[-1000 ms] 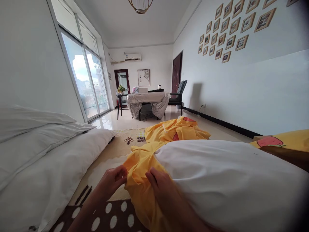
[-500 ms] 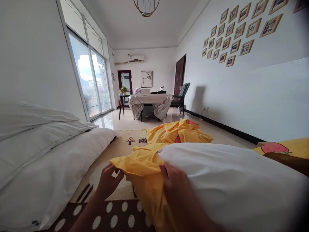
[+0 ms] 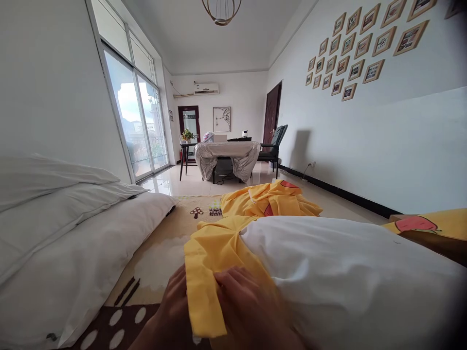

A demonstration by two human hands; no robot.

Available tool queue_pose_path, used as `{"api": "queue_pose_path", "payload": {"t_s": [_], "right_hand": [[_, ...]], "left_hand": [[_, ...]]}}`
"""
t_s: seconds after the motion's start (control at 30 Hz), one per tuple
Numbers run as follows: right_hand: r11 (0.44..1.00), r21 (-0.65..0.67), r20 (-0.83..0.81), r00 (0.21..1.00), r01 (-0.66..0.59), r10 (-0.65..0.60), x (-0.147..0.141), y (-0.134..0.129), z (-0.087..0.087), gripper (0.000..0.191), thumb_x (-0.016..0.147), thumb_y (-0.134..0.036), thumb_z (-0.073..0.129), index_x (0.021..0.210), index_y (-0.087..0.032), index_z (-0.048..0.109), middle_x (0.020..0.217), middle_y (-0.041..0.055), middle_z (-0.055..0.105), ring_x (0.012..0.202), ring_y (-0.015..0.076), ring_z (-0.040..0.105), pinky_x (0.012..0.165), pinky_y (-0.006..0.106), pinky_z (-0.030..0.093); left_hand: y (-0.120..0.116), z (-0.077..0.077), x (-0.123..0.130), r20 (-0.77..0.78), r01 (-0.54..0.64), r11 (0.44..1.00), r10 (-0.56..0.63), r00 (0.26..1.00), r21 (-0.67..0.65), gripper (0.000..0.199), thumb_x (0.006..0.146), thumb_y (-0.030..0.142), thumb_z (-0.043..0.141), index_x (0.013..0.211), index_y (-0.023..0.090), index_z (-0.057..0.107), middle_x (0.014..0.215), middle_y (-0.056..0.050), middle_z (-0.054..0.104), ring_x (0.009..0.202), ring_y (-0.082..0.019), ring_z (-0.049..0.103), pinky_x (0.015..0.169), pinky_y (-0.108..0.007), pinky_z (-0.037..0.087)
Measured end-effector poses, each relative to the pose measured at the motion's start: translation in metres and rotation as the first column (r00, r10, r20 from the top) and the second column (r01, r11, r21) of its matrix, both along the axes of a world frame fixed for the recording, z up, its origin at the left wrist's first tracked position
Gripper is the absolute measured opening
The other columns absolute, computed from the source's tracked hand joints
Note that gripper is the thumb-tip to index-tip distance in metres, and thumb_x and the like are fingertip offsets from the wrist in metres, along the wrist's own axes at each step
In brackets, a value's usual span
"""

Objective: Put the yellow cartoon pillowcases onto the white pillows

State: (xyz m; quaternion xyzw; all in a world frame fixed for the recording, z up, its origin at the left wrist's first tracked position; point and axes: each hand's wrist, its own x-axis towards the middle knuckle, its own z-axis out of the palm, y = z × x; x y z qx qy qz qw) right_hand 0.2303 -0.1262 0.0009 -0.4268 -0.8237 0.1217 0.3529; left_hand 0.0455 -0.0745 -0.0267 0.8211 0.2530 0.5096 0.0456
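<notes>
A white pillow (image 3: pixel 339 272) lies at the right, its left end tucked into a bunched yellow pillowcase (image 3: pixel 207 262). The case's hemmed opening edge folds down in a flat band toward me. At the left of that band is my left hand (image 3: pixel 175 296), closed on the cloth, with its fingertips partly hidden behind it. My right hand (image 3: pixel 242 301) is closed on the gathered cloth just right of the band, close to my left hand. Its fingers are curled and the pillow is beside it.
White pillows (image 3: pixel 91 253) are stacked at the left. More yellow cloth (image 3: pixel 272 199) with red prints lies crumpled ahead on the patterned blanket (image 3: pixel 156 255). At the right edge is another yellow printed piece (image 3: pixel 438 224). A covered table (image 3: pixel 229 149) and a dark chair (image 3: pixel 273 148) stand farther off.
Both hands have come nearer to me, and my right hand has moved left toward the other. The case's edge, earlier stretched leftward, now hangs as a folded band between them.
</notes>
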Motion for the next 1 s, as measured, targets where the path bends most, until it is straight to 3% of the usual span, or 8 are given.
{"api": "queue_pose_path", "payload": {"t_s": [0.13,0.27,0.5,0.67,0.77,0.9,1.0], "right_hand": [[0.989,-0.124,-0.123,0.988,0.075,-0.090,-0.003,0.006,-0.005,0.014,0.088,-0.025,0.054,0.076,-0.020,0.059,0.079,0.0009,0.064,0.074,0.0140,0.057,0.067,0.024,0.041],[0.988,-0.125,-0.167,0.980,0.093,-0.113,0.002,0.011,-0.009,0.016,0.085,-0.021,0.059,0.069,-0.019,0.057,0.072,-0.0020,0.063,0.066,0.0102,0.054,0.062,0.020,0.037],[0.991,-0.107,-0.179,0.979,0.085,-0.103,0.010,0.018,-0.013,0.025,0.090,-0.026,0.052,0.067,-0.018,0.051,0.069,-0.0027,0.061,0.065,0.0095,0.051,0.061,0.022,0.034],[0.974,-0.157,-0.239,0.951,0.163,-0.197,0.008,0.021,-0.013,0.030,0.093,-0.034,0.049,0.067,-0.019,0.050,0.069,-0.0036,0.059,0.065,0.0092,0.049,0.061,0.022,0.034],[0.978,-0.156,-0.238,0.956,0.139,-0.173,0.006,0.019,-0.013,0.026,0.092,-0.033,0.051,0.071,-0.019,0.054,0.072,-0.0037,0.061,0.067,0.0093,0.051,0.062,0.022,0.036],[0.995,-0.092,-0.237,0.970,0.039,-0.060,0.004,0.016,-0.014,0.011,0.091,-0.026,0.054,0.085,-0.022,0.063,0.082,-0.0024,0.065,0.075,0.0101,0.057,0.068,0.020,0.040],[0.998,-0.065,-0.238,0.971,0.008,-0.023,0.002,0.016,-0.014,0.014,0.091,-0.021,0.052,0.083,-0.021,0.063,0.081,-0.0014,0.065,0.077,0.0105,0.058,0.070,0.020,0.042]], "left_hand": [[-0.003,0.012,0.008,-0.054,0.052,0.948,-0.036,0.998,0.315,0.014,0.090,0.021,0.049,0.078,0.019,0.056,0.067,-0.005,0.060,0.064,-0.016,0.057,0.059,-0.028,0.049],[0.003,0.011,0.007,-0.099,0.040,0.933,-0.005,0.995,0.357,0.009,0.088,0.012,0.047,0.081,0.017,0.051,0.072,-0.005,0.057,0.068,-0.016,0.052,0.059,-0.027,0.044],[0.003,0.016,-0.005,-0.236,0.034,0.969,0.025,0.971,0.244,0.018,0.087,0.011,0.040,0.079,0.018,0.054,0.071,-0.005,0.054,0.066,-0.017,0.046,0.058,-0.029,0.036],[-0.010,0.031,-0.006,-0.400,0.130,0.986,-0.160,0.903,-0.100,0.014,0.088,0.019,0.049,0.079,0.020,0.059,0.088,-0.005,0.065,0.083,-0.017,0.059,0.074,-0.027,0.047],[-0.019,0.035,-0.005,-0.351,0.110,0.987,-0.146,0.925,-0.120,0.015,0.089,0.018,0.047,0.089,0.021,0.061,0.096,-0.006,0.065,0.090,-0.018,0.060,0.080,-0.026,0.049],[-0.023,0.031,-0.004,-0.221,0.064,0.991,-0.090,0.971,-0.120,0.021,0.093,0.015,0.040,0.104,0.021,0.056,0.091,-0.004,0.065,0.077,-0.012,0.061,0.070,-0.017,0.049],[-0.017,0.022,-0.004,-0.274,0.018,0.981,-0.072,0.959,-0.195,0.016,0.093,0.018,0.045,0.103,0.023,0.057,0.095,-0.003,0.066,0.082,-0.012,0.063,0.073,-0.017,0.049]]}}
